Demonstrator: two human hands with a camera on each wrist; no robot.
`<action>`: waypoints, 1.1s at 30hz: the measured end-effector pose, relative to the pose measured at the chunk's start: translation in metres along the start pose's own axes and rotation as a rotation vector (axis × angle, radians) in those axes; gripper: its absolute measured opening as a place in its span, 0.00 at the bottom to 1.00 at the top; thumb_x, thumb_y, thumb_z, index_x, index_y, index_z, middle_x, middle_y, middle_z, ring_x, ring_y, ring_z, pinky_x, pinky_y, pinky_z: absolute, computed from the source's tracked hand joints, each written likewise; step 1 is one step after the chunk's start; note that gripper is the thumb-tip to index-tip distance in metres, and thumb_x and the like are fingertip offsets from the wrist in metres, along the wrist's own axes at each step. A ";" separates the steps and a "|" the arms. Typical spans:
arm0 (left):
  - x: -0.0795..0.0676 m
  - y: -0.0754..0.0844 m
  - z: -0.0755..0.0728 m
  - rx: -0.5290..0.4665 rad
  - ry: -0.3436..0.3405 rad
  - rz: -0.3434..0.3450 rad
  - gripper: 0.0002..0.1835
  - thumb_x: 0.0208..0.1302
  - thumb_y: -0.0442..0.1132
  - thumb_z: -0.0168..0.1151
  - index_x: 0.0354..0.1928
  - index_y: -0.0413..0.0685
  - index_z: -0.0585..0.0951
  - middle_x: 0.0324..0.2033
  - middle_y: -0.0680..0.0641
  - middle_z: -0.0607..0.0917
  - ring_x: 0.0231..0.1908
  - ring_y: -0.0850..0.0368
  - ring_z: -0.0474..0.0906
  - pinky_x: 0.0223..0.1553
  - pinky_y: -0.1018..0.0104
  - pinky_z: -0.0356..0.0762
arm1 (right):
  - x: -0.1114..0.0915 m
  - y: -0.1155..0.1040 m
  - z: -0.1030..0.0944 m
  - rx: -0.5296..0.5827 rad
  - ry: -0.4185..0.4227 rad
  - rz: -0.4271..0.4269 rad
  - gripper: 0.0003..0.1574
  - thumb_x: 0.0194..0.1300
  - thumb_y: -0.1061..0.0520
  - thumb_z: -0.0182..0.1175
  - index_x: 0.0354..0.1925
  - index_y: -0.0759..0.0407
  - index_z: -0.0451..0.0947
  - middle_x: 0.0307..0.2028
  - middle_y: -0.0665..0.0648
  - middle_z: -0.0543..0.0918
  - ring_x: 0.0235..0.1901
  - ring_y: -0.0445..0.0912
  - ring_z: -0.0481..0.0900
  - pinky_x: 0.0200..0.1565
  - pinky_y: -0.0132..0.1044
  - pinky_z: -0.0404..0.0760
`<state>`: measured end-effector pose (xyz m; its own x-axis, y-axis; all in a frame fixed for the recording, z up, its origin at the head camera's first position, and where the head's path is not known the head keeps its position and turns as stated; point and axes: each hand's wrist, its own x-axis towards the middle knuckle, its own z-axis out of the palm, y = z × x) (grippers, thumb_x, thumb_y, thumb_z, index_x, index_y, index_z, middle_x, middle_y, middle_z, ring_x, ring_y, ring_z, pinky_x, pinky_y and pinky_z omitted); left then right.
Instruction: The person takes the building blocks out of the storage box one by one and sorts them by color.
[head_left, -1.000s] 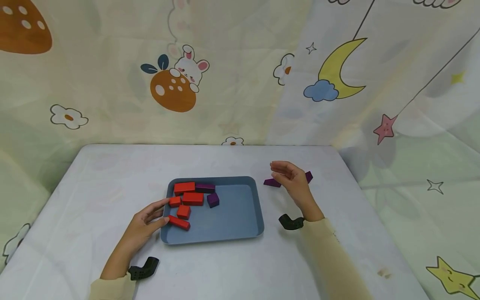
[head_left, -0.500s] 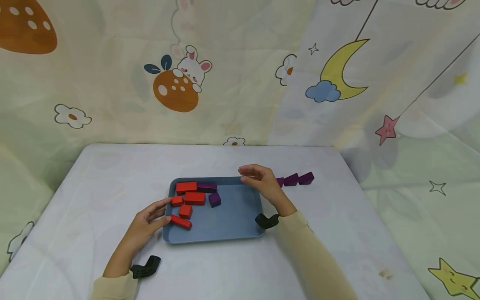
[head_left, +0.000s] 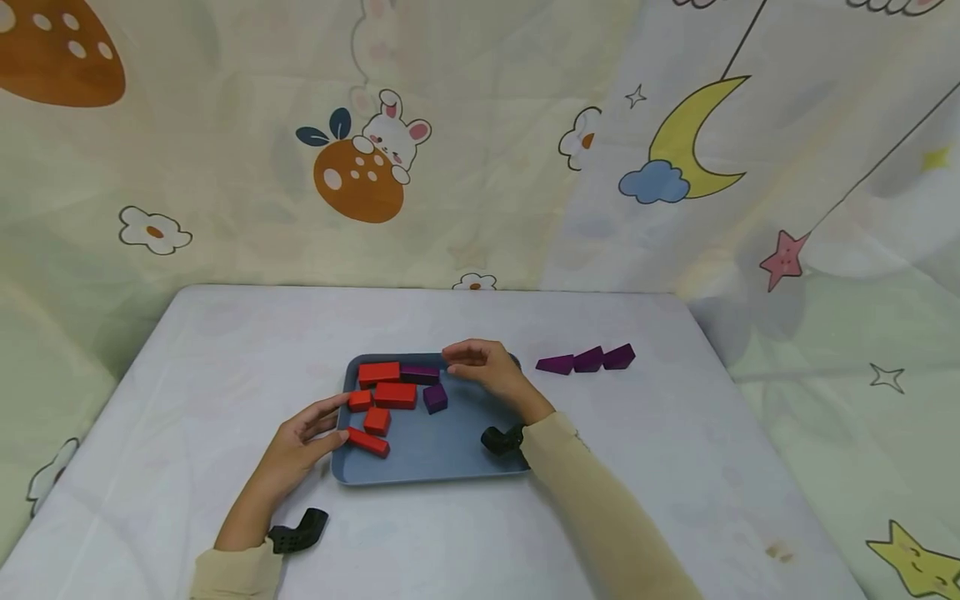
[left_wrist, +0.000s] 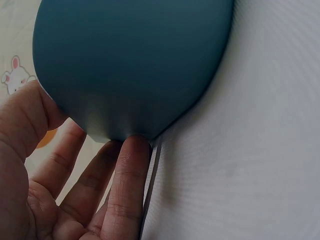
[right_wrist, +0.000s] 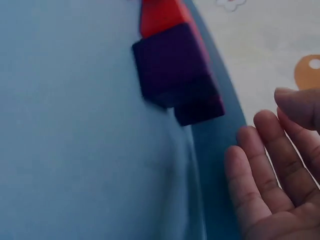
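A blue-grey tray [head_left: 450,458] holds several red blocks [head_left: 395,396] at its left, with a purple cube [head_left: 435,398] and a long purple block [head_left: 420,375] beside them. My left hand [head_left: 300,446] holds the tray's left rim; in the left wrist view its fingers [left_wrist: 127,185] meet the outer wall and the thumb reaches the rim. Over the tray's far right part, my right hand [head_left: 487,367] is held with fingers extended and nothing in them. The right wrist view shows that hand's fingers [right_wrist: 275,155] beside the far rim, apart from the purple cube [right_wrist: 172,62].
Three purple angular blocks [head_left: 588,359] lie in a row on the white table [head_left: 600,321], right of the tray. A printed cloth [head_left: 487,167] hangs behind the table. Each wrist carries a black device [head_left: 300,533].
My right hand has moved left from above the loose purple blocks to over the tray, uncovering the row. The left hand keeps its place at the rim, and the blocks have not moved.
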<state>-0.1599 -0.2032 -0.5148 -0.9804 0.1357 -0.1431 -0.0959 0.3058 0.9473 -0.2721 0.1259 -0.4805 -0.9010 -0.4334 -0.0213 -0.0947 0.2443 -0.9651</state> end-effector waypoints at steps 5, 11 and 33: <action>0.000 0.000 0.000 0.002 0.006 -0.010 0.32 0.76 0.36 0.67 0.79 0.43 0.72 0.74 0.33 0.74 0.72 0.34 0.73 0.67 0.43 0.76 | 0.007 -0.004 0.008 -0.013 -0.025 0.045 0.20 0.75 0.69 0.66 0.62 0.75 0.81 0.59 0.70 0.87 0.55 0.54 0.88 0.59 0.42 0.86; 0.000 0.000 0.000 -0.012 0.002 0.007 0.32 0.76 0.36 0.68 0.79 0.42 0.72 0.74 0.33 0.75 0.72 0.34 0.73 0.61 0.61 0.78 | 0.013 -0.004 0.021 -0.038 -0.022 0.113 0.19 0.73 0.69 0.67 0.60 0.73 0.84 0.55 0.68 0.88 0.50 0.48 0.87 0.56 0.40 0.86; 0.001 0.000 0.000 -0.039 -0.006 -0.001 0.33 0.76 0.35 0.67 0.79 0.43 0.72 0.75 0.33 0.74 0.72 0.35 0.73 0.53 0.76 0.77 | 0.015 -0.007 0.038 -0.137 0.193 0.096 0.08 0.65 0.70 0.73 0.43 0.69 0.89 0.39 0.62 0.92 0.35 0.41 0.86 0.39 0.32 0.86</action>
<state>-0.1605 -0.2028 -0.5148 -0.9794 0.1407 -0.1451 -0.1032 0.2687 0.9577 -0.2691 0.0844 -0.4844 -0.9716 -0.2316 -0.0483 -0.0491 0.3973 -0.9164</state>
